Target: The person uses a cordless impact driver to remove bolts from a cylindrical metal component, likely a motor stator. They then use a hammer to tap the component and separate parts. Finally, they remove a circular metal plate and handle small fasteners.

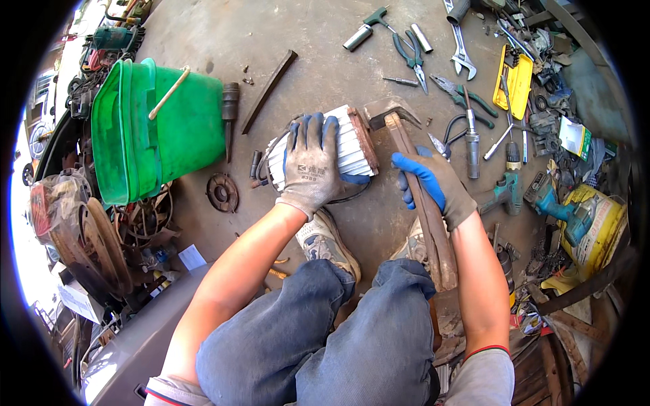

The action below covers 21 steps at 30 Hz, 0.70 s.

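Observation:
My left hand [313, 164], in a grey glove with blue showing at the fingers, lies over a white finned metal casing [351, 146], like that of an electric motor. Its fingers reach across the fins and its thumb lies along the near side. A rusty brown block or end plate [363, 139] forms the casing's right end. In my gloved right hand [437, 184] is a hammer [435, 237], gripped round its worn wooden handle. The hammer's metal head is up beside the rusty end; whether they touch I cannot tell. A dark cable loops round the casing.
A green bucket [183, 128] lies tipped at left, near a dark metal bar [269, 91] and a rusty ring [222, 193]. Pliers [410, 57], an adjustable wrench [462, 51], a yellow case [520, 84] and a teal power drill [506, 193] lie at right.

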Motion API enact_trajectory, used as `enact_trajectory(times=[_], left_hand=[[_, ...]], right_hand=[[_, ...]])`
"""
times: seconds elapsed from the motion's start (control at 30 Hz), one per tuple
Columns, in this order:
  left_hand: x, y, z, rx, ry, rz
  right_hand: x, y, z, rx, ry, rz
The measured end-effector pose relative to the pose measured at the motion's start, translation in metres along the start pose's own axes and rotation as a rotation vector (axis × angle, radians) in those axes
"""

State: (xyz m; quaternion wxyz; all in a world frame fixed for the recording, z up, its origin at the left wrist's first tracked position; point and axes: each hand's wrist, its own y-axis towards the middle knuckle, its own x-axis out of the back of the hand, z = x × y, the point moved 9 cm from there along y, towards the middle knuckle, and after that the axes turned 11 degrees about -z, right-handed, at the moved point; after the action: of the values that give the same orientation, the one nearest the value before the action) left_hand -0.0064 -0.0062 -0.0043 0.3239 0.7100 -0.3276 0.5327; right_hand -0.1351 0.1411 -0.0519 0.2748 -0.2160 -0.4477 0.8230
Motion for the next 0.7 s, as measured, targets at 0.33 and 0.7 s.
enact_trajectory(times=[0.33,0.7], left_hand=[[-0.003,0.001,0.000,0.023,-0.007,0.030],[-0.002,0.002,0.005,0.008,0.007,0.004]], right_hand=[[0.013,-0.040,0.005,-0.005,-0.098,-0.009],[0.015,-0.046,0.018,0.003,-0.092,0.003]])
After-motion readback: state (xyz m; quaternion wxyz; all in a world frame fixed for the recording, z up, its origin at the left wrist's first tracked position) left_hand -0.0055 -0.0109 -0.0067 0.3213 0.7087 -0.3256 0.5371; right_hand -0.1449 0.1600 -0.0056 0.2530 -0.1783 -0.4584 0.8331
